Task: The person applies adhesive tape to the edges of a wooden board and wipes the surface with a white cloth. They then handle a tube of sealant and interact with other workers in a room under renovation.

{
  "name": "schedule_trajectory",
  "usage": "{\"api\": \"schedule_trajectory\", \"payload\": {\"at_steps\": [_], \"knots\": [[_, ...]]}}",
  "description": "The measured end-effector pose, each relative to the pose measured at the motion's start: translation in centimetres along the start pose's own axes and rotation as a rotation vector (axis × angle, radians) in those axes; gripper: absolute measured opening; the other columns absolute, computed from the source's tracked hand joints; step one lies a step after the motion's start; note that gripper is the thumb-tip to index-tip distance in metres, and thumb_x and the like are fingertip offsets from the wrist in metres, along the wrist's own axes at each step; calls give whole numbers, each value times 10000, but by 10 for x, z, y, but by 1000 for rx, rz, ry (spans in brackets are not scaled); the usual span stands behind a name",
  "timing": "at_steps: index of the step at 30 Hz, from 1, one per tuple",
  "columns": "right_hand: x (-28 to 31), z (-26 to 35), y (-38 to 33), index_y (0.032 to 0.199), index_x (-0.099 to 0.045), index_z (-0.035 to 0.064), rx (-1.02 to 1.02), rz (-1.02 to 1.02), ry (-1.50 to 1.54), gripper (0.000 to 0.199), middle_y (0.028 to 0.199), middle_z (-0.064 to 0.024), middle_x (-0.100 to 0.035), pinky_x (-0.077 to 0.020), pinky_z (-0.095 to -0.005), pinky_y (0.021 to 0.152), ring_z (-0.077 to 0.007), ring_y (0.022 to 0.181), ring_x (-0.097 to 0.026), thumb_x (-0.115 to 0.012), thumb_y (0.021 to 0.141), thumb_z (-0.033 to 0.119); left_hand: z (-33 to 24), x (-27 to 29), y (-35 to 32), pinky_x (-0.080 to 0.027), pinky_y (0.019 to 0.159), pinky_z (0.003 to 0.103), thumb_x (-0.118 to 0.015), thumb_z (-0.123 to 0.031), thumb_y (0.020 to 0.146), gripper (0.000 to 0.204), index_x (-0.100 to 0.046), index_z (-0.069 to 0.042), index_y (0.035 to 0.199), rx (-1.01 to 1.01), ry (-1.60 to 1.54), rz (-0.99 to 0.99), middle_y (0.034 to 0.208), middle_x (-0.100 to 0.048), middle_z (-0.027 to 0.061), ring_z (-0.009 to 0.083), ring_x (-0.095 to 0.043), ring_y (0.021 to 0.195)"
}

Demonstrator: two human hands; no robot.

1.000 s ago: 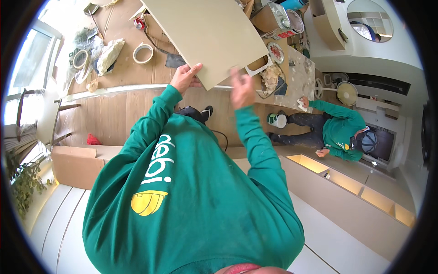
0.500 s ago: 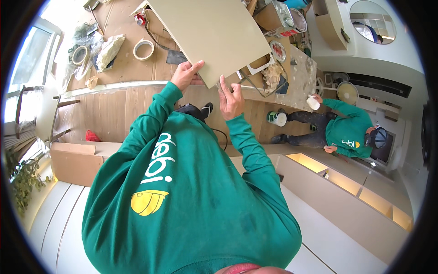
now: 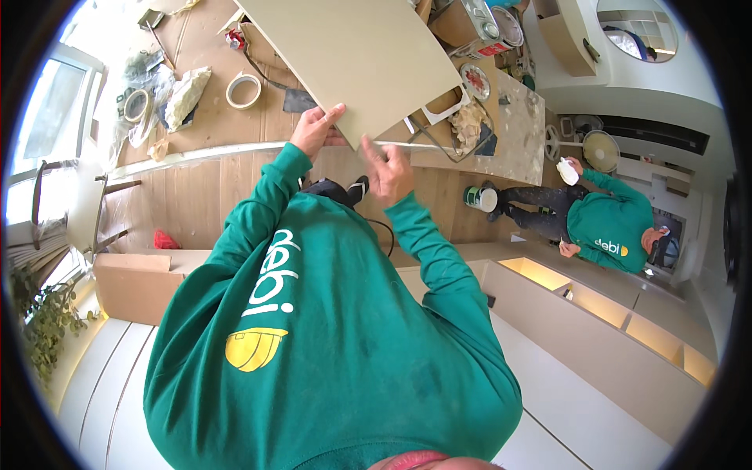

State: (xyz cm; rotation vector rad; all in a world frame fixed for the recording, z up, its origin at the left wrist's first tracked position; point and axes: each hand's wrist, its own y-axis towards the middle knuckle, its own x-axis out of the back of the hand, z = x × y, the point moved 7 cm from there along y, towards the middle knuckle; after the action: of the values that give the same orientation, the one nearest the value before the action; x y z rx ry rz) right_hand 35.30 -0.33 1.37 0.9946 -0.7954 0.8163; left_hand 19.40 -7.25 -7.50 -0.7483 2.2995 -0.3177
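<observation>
A flat beige panel lies over the cluttered work table, one corner pointing toward me. My left hand grips its left edge close to that corner, thumb on top and fingers underneath. At the corner's tip is my right hand, somewhat blurred. Its index finger stretches out to the tip and the other fingers are loosely bent, with nothing seen in them. Whether the fingertip touches the panel is hard to tell.
On the table lie a tape roll, crumpled plastic, a metal can and crumpled paper. At right, a co-worker in green holds a white object, near a bucket. A cardboard box is at left.
My right index finger has swung left from the panel's right edge to its corner tip. My left hand keeps its grip. The co-worker has shifted right and nearer in the picture.
</observation>
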Motion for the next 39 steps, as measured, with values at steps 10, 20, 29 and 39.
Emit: {"api": "schedule_trajectory", "payload": {"at_steps": [10, 20, 29, 39], "knots": [[0, -7, 6, 1332, -618, 184, -32, 40, 30, 509, 833, -76, -451, -466, -373, 603, -247, 698, -509, -677, 832, 108, 1, -2, 2, -594, 741, 300, -592, -394, 969, 409, -609, -26, 1147, 11, 33, 18, 998, -702, 78, 167, -704, 849], [11, -16, 5, 1332, -618, 181, 24, -132, -57, 506, 974, -103, -557, -472, -401, 749, -278, 822, -560, -651, 834, 94, 4, -1, 6, -597, 731, 309, -625, -384, 951, 433, -605, 4, 1143, -16, -6, 8, 1010, -692, 96, 180, -704, 836], [0, -11, 2, 1307, -639, 193, 2, -41, -21, 524, 865, -78, -507, -459, -385, 671, -266, 772, -541, -639, 800, 58, 1, -2, 3, -592, 724, 304, -610, -392, 959, 402, -614, -17, 1106, 0, 22, -3, 964, -701, 81, 161, -701, 821], [6, -1, 6, 1283, -656, 185, 113, -51, -10, 500, 842, -57, -501, -471, -372, 667, -247, 726, -531, -666, 802, 46, 3, 0, 4, -588, 739, 303, -600, -392, 965, 426, -594, -10, 1153, 5, 21, 23, 1021, -695, 87, 170, -701, 852]]}}
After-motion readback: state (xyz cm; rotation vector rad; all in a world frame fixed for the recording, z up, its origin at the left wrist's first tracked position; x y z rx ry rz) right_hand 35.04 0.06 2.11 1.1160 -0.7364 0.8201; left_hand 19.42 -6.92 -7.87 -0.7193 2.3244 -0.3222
